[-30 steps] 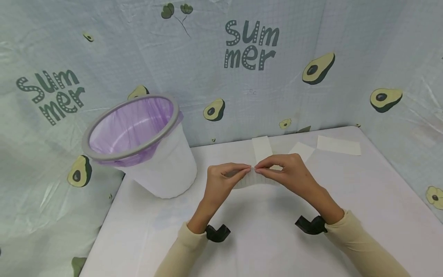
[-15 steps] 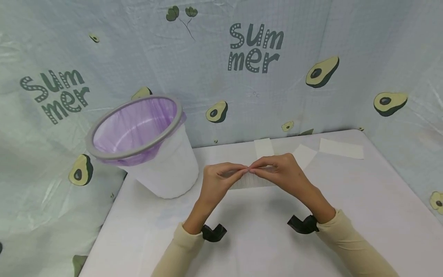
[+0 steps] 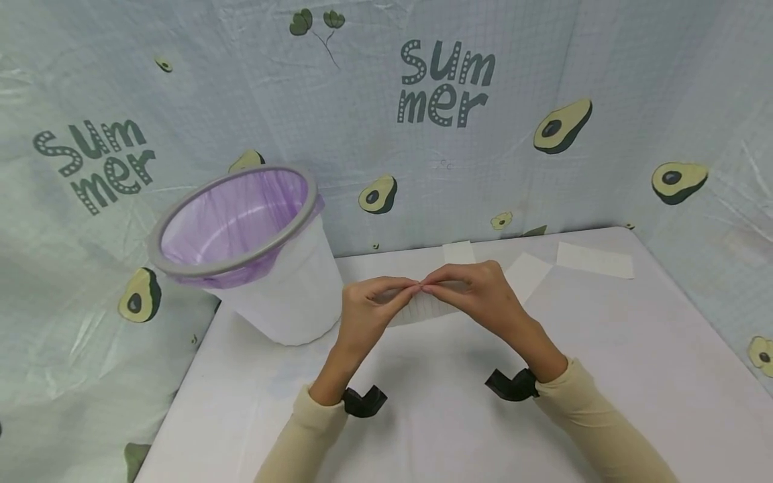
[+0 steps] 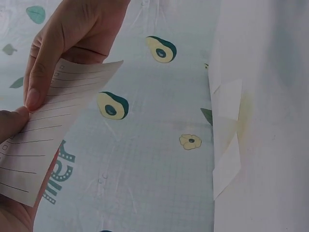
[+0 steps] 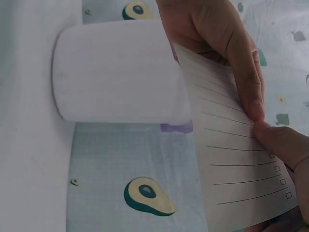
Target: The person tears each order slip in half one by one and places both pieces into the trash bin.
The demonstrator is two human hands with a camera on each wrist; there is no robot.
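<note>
The left hand (image 3: 364, 314) and the right hand (image 3: 483, 295) both pinch the sheet (image 5: 217, 145) between thumb and fingers, at its edge, with the fingertips of the two hands meeting. The sheet is held up above the table (image 3: 435, 422), and its lower part is loose. It has ruled lines and a row of small boxes.

From such a hold, I think the main danger is uneven force. If the two hands pull or twist in different directions, the paper may tear askew — not following the ruled lines. Each pinch takes only a little of the edge, so a sudden pull could slip it from one hand, or crease the loose part. If it falls, it may mix with the papers (image 3: 594, 260) lying behind on the table, which are also pale. The bin (image 3: 302, 288) appears near the left hand, so a wide swing might knock it.
</note>
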